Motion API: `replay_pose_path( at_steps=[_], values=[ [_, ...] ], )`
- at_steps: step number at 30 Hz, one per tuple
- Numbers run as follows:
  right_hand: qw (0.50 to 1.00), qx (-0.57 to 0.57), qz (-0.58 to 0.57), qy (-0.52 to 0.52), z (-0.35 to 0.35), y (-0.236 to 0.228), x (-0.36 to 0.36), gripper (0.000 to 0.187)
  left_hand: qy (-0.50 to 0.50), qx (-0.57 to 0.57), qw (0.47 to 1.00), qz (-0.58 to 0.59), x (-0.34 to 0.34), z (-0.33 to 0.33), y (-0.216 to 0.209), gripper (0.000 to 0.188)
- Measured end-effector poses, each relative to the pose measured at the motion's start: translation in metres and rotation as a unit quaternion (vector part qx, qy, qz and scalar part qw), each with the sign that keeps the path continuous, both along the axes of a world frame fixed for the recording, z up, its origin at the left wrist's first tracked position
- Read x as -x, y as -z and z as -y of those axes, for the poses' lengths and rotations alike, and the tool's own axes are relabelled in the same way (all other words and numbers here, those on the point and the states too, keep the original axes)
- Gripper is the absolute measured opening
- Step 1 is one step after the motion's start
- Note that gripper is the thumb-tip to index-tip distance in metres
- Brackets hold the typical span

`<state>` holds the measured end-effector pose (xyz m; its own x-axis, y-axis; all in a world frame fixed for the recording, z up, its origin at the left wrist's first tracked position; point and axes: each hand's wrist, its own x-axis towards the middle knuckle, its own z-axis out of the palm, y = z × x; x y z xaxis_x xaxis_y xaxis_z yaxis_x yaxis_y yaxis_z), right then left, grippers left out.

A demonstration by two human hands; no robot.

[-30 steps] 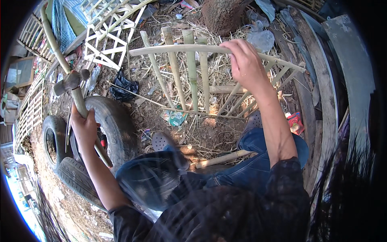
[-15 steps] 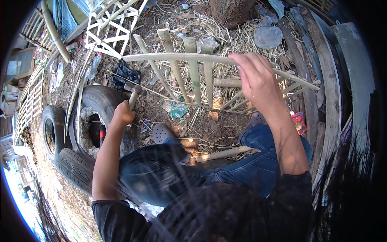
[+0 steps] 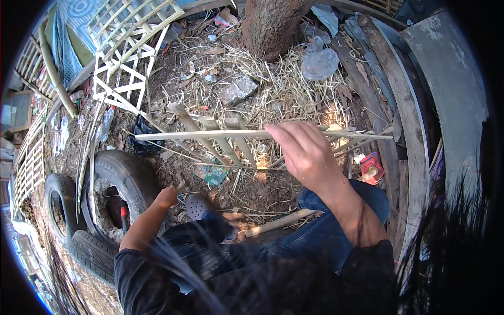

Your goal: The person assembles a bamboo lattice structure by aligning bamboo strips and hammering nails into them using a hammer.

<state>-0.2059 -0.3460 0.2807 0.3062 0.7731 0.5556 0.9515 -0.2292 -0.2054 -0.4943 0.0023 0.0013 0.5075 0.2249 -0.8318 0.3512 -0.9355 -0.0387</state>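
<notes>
Bamboo strip (image 3: 210,135) — pale, smooth; tyre (image 3: 126,176) — matt rubber

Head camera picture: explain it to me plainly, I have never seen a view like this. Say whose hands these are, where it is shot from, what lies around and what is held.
The view comes from a fisheye camera on a person's head, looking down, so straight edges bend. The right hand grips a long pale bamboo strip laid across upright bamboo pieces. The left hand is low beside an old tyre; what it holds is unclear. Straw, a tree trunk and a bamboo lattice lie about on the dirt.
</notes>
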Motion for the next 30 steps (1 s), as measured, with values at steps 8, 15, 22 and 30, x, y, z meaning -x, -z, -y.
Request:
replay_pose_path(
  at_steps=[8,15,22,30],
  values=[
    [0.999,-0.015,0.000,-0.037,-0.010,0.010,0.019,0.039,-0.018,-0.050,0.997,-0.061,0.045,-0.028,0.037,0.053],
    [0.993,-0.086,-0.031,-0.075,-0.012,0.019,0.019,0.035,0.021,0.033,0.971,-0.236,-0.018,-0.018,-0.056,0.069],
    [0.990,-0.107,-0.054,-0.074,-0.006,0.024,0.020,0.041,0.108,0.138,0.894,0.413,-0.134,0.136,-0.402,0.034],
    [0.995,-0.061,-0.057,-0.062,-0.009,0.005,0.032,0.025,0.158,-0.005,0.878,0.451,-0.166,0.129,-0.363,0.027]
  ],
)
